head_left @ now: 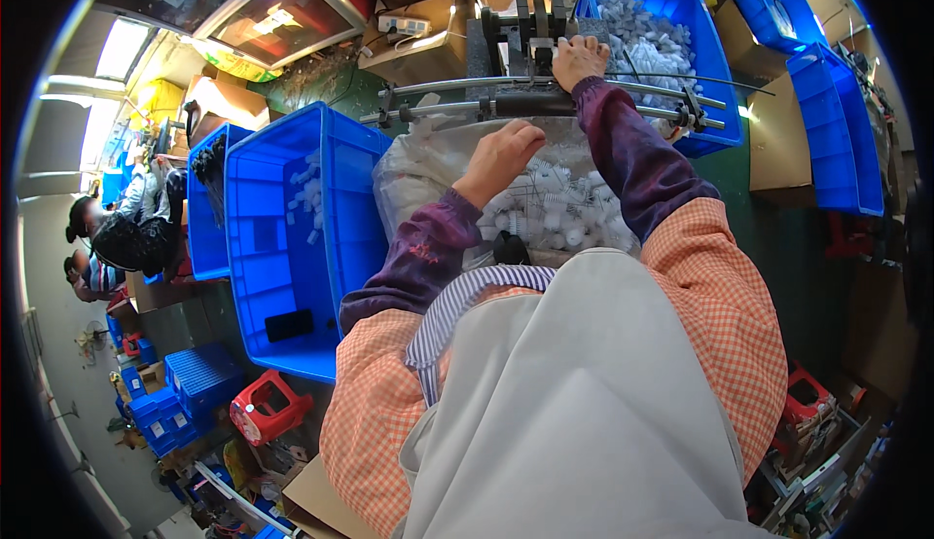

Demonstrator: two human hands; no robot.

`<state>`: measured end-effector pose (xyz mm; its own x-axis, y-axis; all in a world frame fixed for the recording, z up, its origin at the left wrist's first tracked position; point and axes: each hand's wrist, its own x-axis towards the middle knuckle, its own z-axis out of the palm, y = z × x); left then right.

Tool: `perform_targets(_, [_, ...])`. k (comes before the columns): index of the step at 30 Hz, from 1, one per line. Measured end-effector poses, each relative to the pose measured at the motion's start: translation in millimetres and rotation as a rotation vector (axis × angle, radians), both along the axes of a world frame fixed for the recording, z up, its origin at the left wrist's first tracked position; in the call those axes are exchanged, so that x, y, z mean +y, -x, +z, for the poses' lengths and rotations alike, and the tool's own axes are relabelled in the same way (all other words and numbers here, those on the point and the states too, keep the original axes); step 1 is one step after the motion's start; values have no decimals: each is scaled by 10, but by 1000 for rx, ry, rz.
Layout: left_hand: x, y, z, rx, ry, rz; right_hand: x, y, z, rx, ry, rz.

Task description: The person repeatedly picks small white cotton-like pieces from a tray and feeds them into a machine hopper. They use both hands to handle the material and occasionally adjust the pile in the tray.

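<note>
Curled loosely, the left hand (pixel 501 164) hangs over a heap of white pieces (pixel 559 213), its fingers close together and angled toward the machine; whether anything is pinched between the fingertips, I cannot tell. Farther forward, the right hand (pixel 581 60) bends its fingers down over the dark, blocky machine (pixel 530 38), and what lies under them is hidden. Smooth, shiny metal rods (pixel 443 86) run crosswise along the machine's near side, round in section and held by small clamps near their ends. Directly before the person's body, the heaped pieces look like hard plastic, short and roughly cylindrical, many with ribbed sides; they lie in a wrinkled, cloudy plastic liner (pixel 409 174). Dark purple sleeves, mottled and soft, cover the forearms below checked orange cloth. To the left, a deep blue tub (pixel 263 276) with ribbed plastic walls holds a scatter of small white parts (pixel 309 198) and a flat black rectangular object (pixel 289 325). Just beyond it, a smaller blue bin (pixel 209 233) carries thin dark strands (pixel 208 164). Beyond the rods at right, another blue bin (pixel 725 67) is heaped with whitish translucent parts (pixel 642 38), near a plain brown cardboard box (pixel 778 140).
</note>
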<state>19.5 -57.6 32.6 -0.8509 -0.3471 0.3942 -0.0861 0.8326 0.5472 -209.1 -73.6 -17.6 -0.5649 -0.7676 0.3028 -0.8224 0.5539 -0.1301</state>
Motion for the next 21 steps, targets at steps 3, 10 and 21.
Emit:
perform_targets(3, [-29,0,84,114,-89,32,124,166,16,-18,-58,-3])
perform_targets(10, [1,87,107,191,-273,24,250,721,39,-121,-163,-12])
perform_targets(21, [135,345,54,220,-508,72,918,529,767,-695,-41,371])
